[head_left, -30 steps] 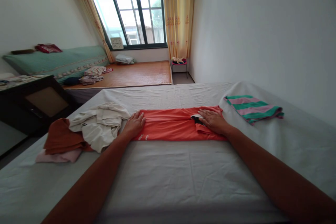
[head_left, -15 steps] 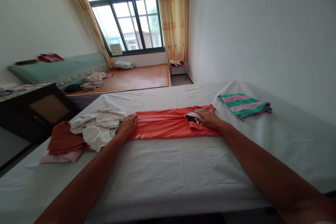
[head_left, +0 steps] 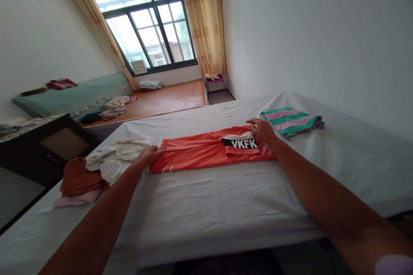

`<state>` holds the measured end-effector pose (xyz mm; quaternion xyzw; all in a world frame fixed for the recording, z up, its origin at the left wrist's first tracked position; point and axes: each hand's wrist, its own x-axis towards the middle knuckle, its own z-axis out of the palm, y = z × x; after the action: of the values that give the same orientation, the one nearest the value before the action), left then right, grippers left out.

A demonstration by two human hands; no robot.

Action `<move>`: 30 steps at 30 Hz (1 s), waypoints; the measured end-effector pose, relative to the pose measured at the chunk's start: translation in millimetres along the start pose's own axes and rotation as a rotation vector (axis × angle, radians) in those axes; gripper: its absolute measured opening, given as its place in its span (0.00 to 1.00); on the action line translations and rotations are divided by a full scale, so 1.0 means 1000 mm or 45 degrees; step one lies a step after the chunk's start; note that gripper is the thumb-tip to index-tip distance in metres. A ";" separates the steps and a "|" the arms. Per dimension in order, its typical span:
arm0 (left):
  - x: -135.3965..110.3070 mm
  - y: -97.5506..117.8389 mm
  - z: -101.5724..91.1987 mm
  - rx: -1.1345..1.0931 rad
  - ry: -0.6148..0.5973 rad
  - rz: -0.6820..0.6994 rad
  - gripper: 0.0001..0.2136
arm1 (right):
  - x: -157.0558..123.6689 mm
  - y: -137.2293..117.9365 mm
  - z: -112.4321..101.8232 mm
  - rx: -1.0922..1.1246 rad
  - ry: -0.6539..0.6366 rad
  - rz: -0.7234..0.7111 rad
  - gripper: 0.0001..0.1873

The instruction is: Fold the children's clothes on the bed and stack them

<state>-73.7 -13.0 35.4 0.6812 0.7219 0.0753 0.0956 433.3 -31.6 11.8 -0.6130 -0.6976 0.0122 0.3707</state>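
Observation:
A red-orange shirt (head_left: 190, 150) lies folded into a long strip across the white sheet, with a black and white "VKFK" print on its folded-over sleeve near the right end. My left hand (head_left: 151, 155) pinches the shirt's left edge. At the upper right end is my right hand (head_left: 262, 131), its fingers apart and slightly curled over the shirt's far corner. Just left of my left hand lies a crumpled off-white garment (head_left: 119, 159). Beyond my right hand rests a green and pink striped garment (head_left: 295, 121).
A rust-brown folded cloth (head_left: 77, 176) and a pink one (head_left: 79, 197) lie at the left of the sheet-covered surface (head_left: 200, 215). A dark cabinet (head_left: 41, 150) stands to the left. Behind are a bed with a brown mat (head_left: 171, 98) and a small stool (head_left: 215, 80).
My right hand has lifted off the sleeve print and moved to the shirt's far edge, uncovering the letters. My left hand has shifted from lying flat to holding the left edge. The view has tilted slightly.

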 end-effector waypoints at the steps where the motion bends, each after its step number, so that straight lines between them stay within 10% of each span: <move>1: -0.001 0.004 -0.001 0.009 -0.008 0.007 0.19 | 0.000 0.002 -0.001 -0.001 -0.002 0.031 0.18; 9: -0.015 0.082 -0.014 0.223 0.059 0.219 0.18 | 0.000 0.003 0.001 -0.014 -0.017 0.005 0.18; 18: -0.022 0.202 -0.004 -0.360 0.054 0.471 0.11 | 0.008 0.013 -0.018 0.342 0.125 0.216 0.13; 25: -0.026 0.293 0.033 -0.798 -0.026 0.678 0.08 | -0.002 -0.027 -0.030 1.320 -0.697 0.536 0.27; 30: -0.039 0.317 0.062 -1.098 -0.473 0.910 0.13 | -0.005 -0.032 -0.033 1.388 -0.791 0.481 0.27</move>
<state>250.5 -33.9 52.3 0.7835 0.3229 0.2691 0.4576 423.8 -58.2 48.2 -0.4173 -0.5464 0.6055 0.4009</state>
